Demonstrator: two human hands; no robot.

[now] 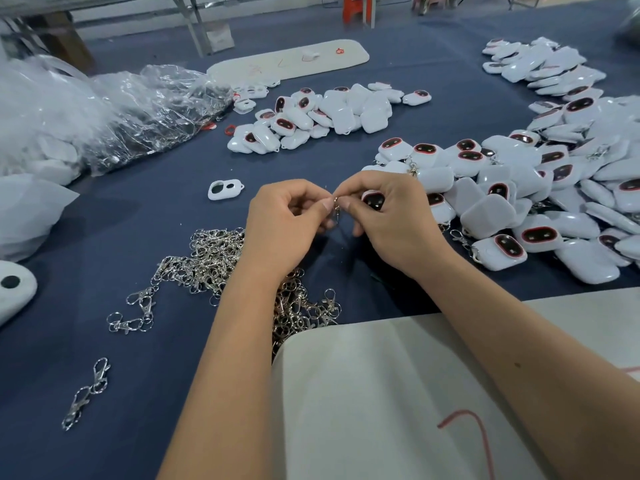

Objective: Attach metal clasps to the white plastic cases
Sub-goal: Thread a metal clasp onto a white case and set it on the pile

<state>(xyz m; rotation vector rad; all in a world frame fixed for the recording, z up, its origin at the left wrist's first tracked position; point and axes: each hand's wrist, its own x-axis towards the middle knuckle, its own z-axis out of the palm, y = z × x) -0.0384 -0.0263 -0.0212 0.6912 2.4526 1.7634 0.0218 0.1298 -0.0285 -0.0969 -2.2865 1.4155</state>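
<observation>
My left hand point(287, 223) and my right hand point(388, 216) meet above the blue cloth, fingertips pinched together on a small metal clasp point(336, 207) that hangs between them. My right hand also holds a white plastic case point(374, 199) with a dark red-rimmed window; most of the case is hidden by my fingers. A tangled heap of silver clasps point(211, 261) lies below my left wrist. A big pile of white cases point(540, 188) spreads to the right, some with clasps on them.
A second pile of cases point(332, 112) lies further back. One empty case shell point(225, 189) sits alone left of my hands. Crumpled clear plastic bags point(114, 109) fill the far left. Loose clasps point(86, 393) lie front left. A pale board point(398, 393) covers the near edge.
</observation>
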